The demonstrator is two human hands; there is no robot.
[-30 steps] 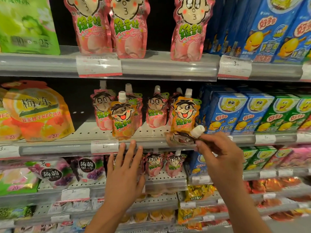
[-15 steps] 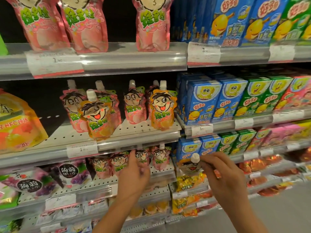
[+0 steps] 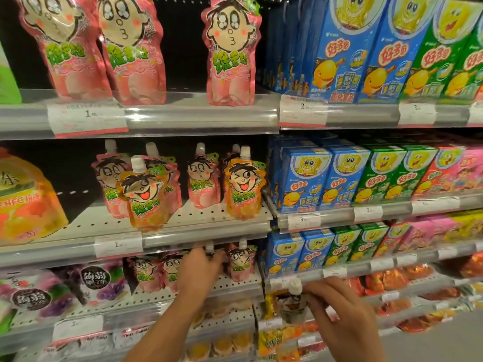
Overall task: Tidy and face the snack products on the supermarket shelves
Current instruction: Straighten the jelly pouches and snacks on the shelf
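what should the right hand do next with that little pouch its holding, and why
Probably lift the small spouted pouch that the right hand pinches up to the middle shelf and stand it beside the orange pouch there. Its print looks orange like that one, though it is blurred. The left hand is busy gripping a pink pouch on the shelf below, so the right does this alone.

The pink pouches (image 3: 232, 50) at the top are shiny plastic. The blue boxes (image 3: 304, 178) look like smooth glossy card, and the shelf (image 3: 209, 218) is matt metal with small holes.
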